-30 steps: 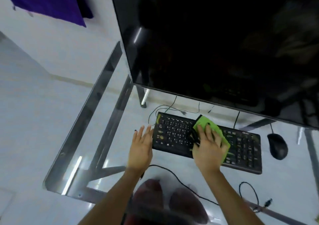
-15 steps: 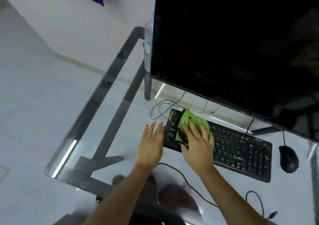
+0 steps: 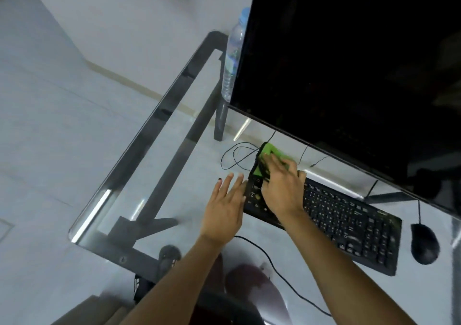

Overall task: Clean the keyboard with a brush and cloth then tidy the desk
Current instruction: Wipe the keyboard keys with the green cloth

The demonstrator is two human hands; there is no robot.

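Observation:
A black keyboard (image 3: 349, 221) lies slanted on the glass desk (image 3: 159, 165), below the big dark monitor (image 3: 349, 62). My right hand (image 3: 282, 187) presses a green cloth (image 3: 270, 153) flat on the keyboard's far left end. The cloth shows beyond my fingers, which cover most of it. My left hand (image 3: 225, 210) rests flat with fingers spread on the glass, touching the keyboard's left edge. No brush is visible.
A black mouse (image 3: 424, 243) sits right of the keyboard. A clear water bottle (image 3: 233, 55) stands behind the monitor's left edge. Thin black cables (image 3: 237, 157) loop on the glass behind and in front of the keyboard. The desk's left edge runs diagonally.
My right hand has slid the green cloth from the keyboard's middle to its left end. My left hand has stayed at the keyboard's left edge. The view has swung left.

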